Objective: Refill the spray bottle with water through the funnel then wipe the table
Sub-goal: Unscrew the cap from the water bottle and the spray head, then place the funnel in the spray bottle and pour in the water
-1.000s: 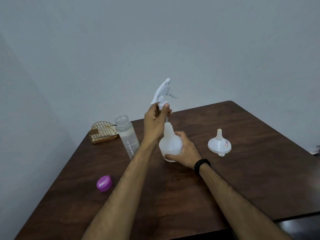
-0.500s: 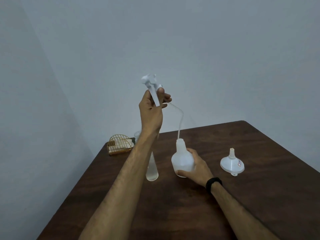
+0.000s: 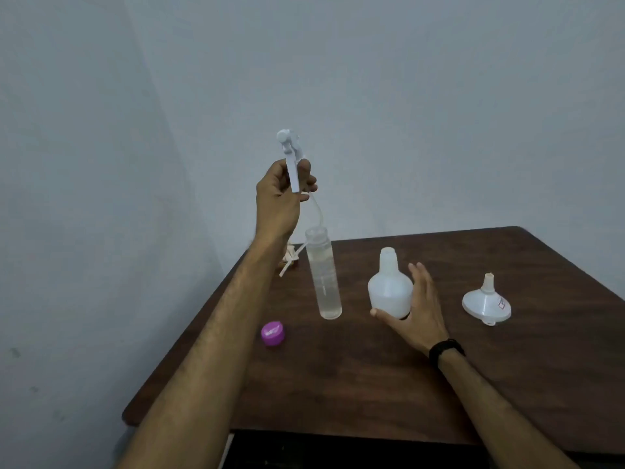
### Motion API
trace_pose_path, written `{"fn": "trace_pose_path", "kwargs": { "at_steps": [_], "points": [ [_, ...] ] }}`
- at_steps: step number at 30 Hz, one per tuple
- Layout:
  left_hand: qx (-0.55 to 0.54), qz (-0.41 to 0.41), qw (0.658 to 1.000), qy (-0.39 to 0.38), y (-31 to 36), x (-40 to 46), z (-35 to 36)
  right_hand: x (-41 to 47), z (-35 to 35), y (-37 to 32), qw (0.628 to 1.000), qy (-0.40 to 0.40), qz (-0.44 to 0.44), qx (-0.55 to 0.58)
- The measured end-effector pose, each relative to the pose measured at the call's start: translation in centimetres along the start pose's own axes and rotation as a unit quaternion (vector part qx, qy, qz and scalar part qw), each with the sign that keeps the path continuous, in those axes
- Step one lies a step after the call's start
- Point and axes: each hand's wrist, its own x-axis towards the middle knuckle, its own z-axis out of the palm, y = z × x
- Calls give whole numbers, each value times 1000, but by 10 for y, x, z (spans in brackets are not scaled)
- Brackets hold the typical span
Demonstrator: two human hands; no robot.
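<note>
You're gripping the light spray head (image 3: 290, 154) overhead in your left hand (image 3: 280, 198), right hand (image 3: 419, 306) spread, loosely cupping the uncapped, tippy-looking spray bottle (image 3: 389, 289) standing on the table (image 3: 507, 384); probably steady its belly, fetch the funnel (image 3: 486, 301) by its rim.

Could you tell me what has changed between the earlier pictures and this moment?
The left hand has lifted the spray head up and clear, so its dip tube is fully out of the spray bottle. The right hand has opened its grip on the spray bottle; only the thumb seems to touch. The funnel, water bottle and purple cap have stayed put on the table.
</note>
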Motion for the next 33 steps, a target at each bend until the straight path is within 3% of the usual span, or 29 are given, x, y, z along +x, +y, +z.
{"fn": "trace_pose_path", "kwargs": {
  "at_steps": [3,5,10,14,17,21,24,33],
  "points": [
    [38,-43,998,12,-22,-10,-25,-16,7,-14,993,70,-94,-31],
    [61,-85,994,22,-41,-17,-41,-26,13,-24,983,59,-163,-52],
    [156,-158,974,48,-101,-37,-82,-42,36,-44,950,-137,-237,-149],
    [277,-228,930,76,-150,-51,-121,-37,47,-41,943,-225,-176,-173],
    [372,-268,887,59,-181,-58,-141,-29,53,-39,933,-280,-105,-199],
    [443,-321,837,28,-208,-65,-147,-22,63,-44,908,-318,-89,-259],
    [441,-334,833,9,-219,-70,-143,-18,67,-43,905,-316,-81,-272],
    [470,-261,843,0,-237,-69,-131,-15,68,-41,908,-319,-69,-263]
  ]
}}
